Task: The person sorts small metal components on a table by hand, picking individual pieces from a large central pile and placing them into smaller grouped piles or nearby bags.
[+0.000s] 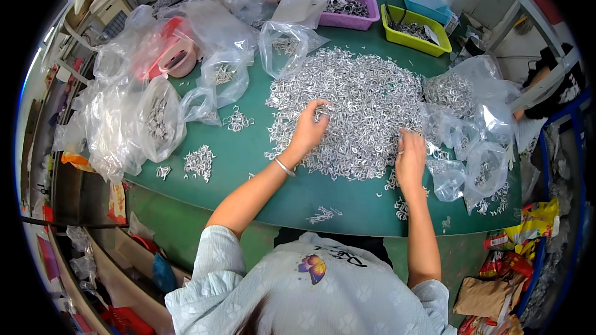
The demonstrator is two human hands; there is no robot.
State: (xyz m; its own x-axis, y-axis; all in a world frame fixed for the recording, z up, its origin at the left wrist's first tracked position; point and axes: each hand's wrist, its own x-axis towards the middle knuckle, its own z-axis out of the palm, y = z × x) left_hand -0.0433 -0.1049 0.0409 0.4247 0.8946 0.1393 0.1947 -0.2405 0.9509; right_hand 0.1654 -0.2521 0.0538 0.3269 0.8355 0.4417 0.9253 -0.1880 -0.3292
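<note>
A wide heap of small, curved silver metal pieces (pixel 357 99) covers the middle of the green table (pixel 279 201). Over its left side, my left hand (pixel 309 129) curls its fingers round a few of these pieces, with a bracelet (pixel 284 167) on the wrist. My right hand (pixel 410 154) rests at the heap's right edge, fingers bent and close together; what they hold, if anything, is too small to make out. Just below that hand lies a small cluster of pieces (pixel 401 209). A few thin pieces (pixel 323 214) lie near the table's front edge.
Clear plastic bags of metal pieces stand at left (pixel 160 115) and right (pixel 484 164). Small piles (pixel 198 163) sit left of the heap. Along the back are a purple basin (pixel 347 20), a yellow-green tray (pixel 413 32) and a blue tray (pixel 428 4). Metal frame posts (pixel 552 77) edge the right.
</note>
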